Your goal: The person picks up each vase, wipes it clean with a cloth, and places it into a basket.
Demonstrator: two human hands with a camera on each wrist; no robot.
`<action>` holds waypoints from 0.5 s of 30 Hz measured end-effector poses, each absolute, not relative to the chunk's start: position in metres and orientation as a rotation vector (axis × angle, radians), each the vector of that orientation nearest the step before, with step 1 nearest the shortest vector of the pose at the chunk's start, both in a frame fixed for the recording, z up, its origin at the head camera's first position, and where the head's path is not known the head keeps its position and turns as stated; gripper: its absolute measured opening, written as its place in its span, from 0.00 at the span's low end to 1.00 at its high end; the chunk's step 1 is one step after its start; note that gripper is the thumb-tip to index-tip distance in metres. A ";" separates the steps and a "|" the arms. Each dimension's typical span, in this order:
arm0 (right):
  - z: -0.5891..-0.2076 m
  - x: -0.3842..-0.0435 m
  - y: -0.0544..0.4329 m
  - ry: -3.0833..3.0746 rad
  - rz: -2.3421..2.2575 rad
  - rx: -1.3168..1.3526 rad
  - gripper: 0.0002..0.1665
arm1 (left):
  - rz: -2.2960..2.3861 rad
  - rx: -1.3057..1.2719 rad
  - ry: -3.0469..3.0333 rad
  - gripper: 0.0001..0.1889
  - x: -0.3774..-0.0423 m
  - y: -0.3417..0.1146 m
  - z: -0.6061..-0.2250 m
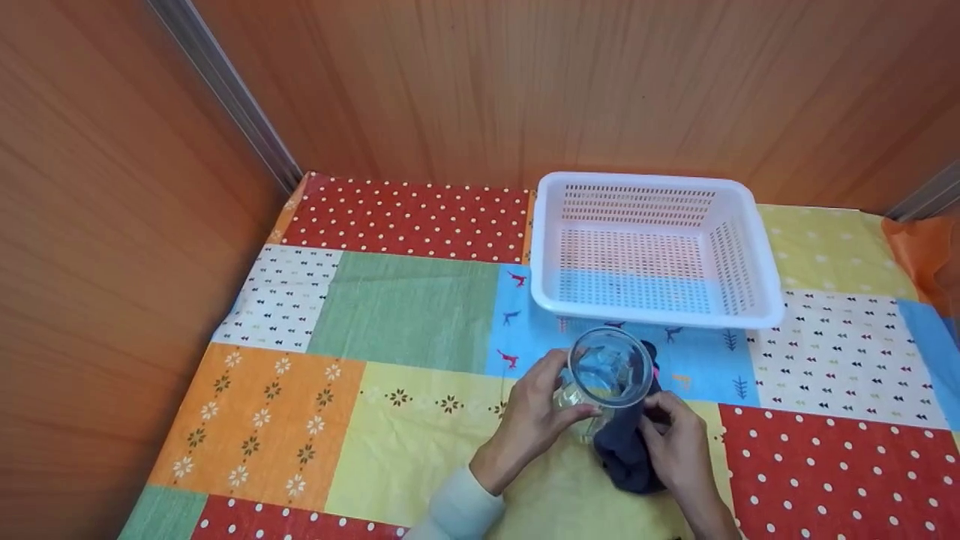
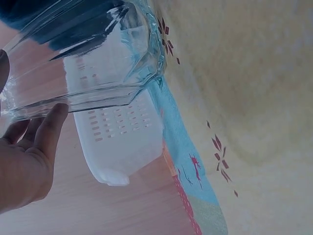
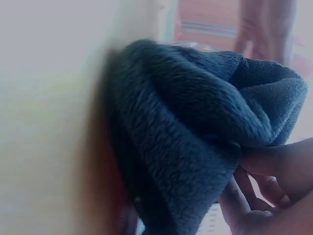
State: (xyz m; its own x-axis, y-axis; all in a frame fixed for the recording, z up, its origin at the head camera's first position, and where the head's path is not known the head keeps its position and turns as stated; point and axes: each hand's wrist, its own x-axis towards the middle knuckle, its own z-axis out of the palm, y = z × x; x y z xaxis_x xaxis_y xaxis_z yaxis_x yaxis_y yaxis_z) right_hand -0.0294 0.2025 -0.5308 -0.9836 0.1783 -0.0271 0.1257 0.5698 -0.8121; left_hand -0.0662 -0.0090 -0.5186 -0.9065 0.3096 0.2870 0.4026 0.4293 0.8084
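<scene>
A clear glass jar [image 1: 611,367] tilts above the patchwork cloth, its round mouth turned up toward the head camera. My left hand [image 1: 529,412] grips it from the left, thumb near the rim and fingers round the far side. In the left wrist view the jar [image 2: 107,73] shows faceted walls, with fingers of the left hand [image 2: 29,161] against it. On the jar's right side lies a dark, fuzzy cloth [image 1: 630,450], which my right hand [image 1: 679,439] pinches between thumb and fingers. The right wrist view shows the cloth [image 3: 186,112] bunched, covering most of the jar.
Behind the hands stands a white plastic basket [image 1: 656,319] with slotted walls. A patchwork tablecloth [image 1: 420,307] covers the table. Wooden panels [image 1: 480,90] rise at the back and along the left side. Orange fabric [image 1: 922,255] hangs at the right edge.
</scene>
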 end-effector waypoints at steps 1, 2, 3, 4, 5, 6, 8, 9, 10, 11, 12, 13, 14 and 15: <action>-0.533 -0.030 0.204 -2.752 1.392 -0.260 0.08 | -1.502 -0.638 -2.577 0.38 -0.066 -0.009 -0.518; -0.536 -0.031 0.205 -2.768 1.379 -0.255 0.08 | -1.506 -0.636 -2.577 0.38 -0.066 -0.009 -0.518; -0.537 -0.031 0.206 -2.782 1.367 -0.248 0.08 | -1.508 -0.634 -2.578 0.39 -0.066 -0.009 -0.518; -0.539 -0.031 0.207 -2.794 1.359 -0.246 0.08 | -1.514 -0.633 -2.578 0.39 -0.066 -0.009 -0.518; -0.540 -0.032 0.207 -2.805 1.353 -0.245 0.08 | -1.520 -0.633 -2.577 0.39 -0.066 -0.009 -0.518; -0.541 -0.032 0.208 -2.814 1.347 -0.247 0.08 | -1.522 -0.633 -2.576 0.39 -0.066 -0.009 -0.518; -0.541 -0.031 0.208 -2.827 1.347 -0.254 0.08 | -1.522 -0.636 -2.577 0.39 -0.065 -0.009 -0.519; -0.541 -0.031 0.208 -2.831 1.347 -0.260 0.08 | -1.519 -0.639 -2.578 0.40 -0.065 -0.009 -0.519; -0.542 -0.030 0.208 -2.833 1.348 -0.266 0.08 | -1.515 -0.642 -2.578 0.40 -0.065 -0.009 -0.519; -0.541 -0.030 0.208 -2.831 1.353 -0.266 0.08 | -1.510 -0.644 -2.577 0.40 -0.064 -0.009 -0.519; -0.541 -0.030 0.208 -2.828 1.356 -0.268 0.08 | -1.504 -0.647 -2.576 0.40 -0.064 -0.009 -0.519; -0.541 -0.029 0.208 -2.825 1.358 -0.268 0.08 | -1.502 -0.651 -2.574 0.40 -0.064 -0.009 -0.519; -0.541 -0.029 0.207 -2.819 1.362 -0.267 0.08 | -1.499 -0.654 -2.572 0.40 -0.064 -0.009 -0.519; -0.541 -0.029 0.207 -2.812 1.367 -0.269 0.08 | -1.501 -0.656 -2.571 0.40 -0.064 -0.010 -0.518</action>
State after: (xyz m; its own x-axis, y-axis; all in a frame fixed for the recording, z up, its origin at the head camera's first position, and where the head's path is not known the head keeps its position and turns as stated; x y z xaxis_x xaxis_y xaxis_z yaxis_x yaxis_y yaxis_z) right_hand -0.0290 0.2067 -0.5406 -0.9852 0.1555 -0.0715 0.1523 0.6056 -0.7811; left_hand -0.0644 -0.0096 -0.5182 -0.9034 0.3163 0.2894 0.4075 0.4239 0.8089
